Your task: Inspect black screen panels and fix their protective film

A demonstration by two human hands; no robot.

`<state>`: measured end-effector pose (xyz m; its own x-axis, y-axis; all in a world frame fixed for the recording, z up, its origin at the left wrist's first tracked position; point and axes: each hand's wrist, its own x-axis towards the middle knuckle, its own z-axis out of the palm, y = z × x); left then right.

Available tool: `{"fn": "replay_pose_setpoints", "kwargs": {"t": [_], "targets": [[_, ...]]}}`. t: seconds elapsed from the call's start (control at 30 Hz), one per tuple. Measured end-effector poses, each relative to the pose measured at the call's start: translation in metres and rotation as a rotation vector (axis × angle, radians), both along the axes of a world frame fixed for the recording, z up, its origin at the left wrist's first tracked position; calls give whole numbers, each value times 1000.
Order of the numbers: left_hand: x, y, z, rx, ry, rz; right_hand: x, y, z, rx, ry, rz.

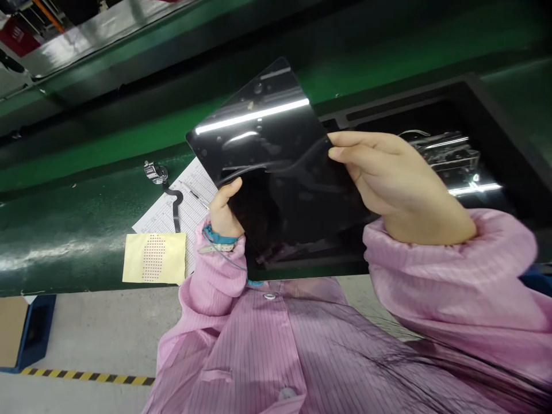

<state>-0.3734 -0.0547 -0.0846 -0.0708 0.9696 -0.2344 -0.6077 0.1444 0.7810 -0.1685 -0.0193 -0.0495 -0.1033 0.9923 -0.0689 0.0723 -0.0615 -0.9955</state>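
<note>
A dark, glossy rectangular panel with rounded corners (280, 149) is held up tilted over the bench, and a bright strip of light reflects across it. My left hand (225, 211) grips its left edge, thumb on the front face; the other fingers are hidden behind it. At the right edge, my right hand (388, 172) pinches the panel between thumb and fingers. Small spots show on the glossy face. Behind and to the right lies a black tray (478, 98) with shiny, film-like pieces (452, 155) in it.
On the green bench (86, 213) to the left lie a printed sheet (150, 215), a pen (196, 195), a yellow sheet with rows of red marks (133, 259), and a metal clip (155, 171) with a black strap. Beyond the near edge, striped tape (86, 376) marks the floor.
</note>
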Motion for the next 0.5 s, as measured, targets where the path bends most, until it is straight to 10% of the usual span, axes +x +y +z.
{"fn": "replay_pose_setpoints", "kwargs": {"t": [0.13, 0.37, 0.5], "targets": [[-9, 5, 5, -120, -43, -64, -10, 4, 4, 131, -256, 6], [-8, 7, 15, -158, -113, 137, -31, -46, 2, 1109, -901, 548], [-10, 6, 15, -182, -90, 144, -47, -64, -7, 1235, -981, 451]]}}
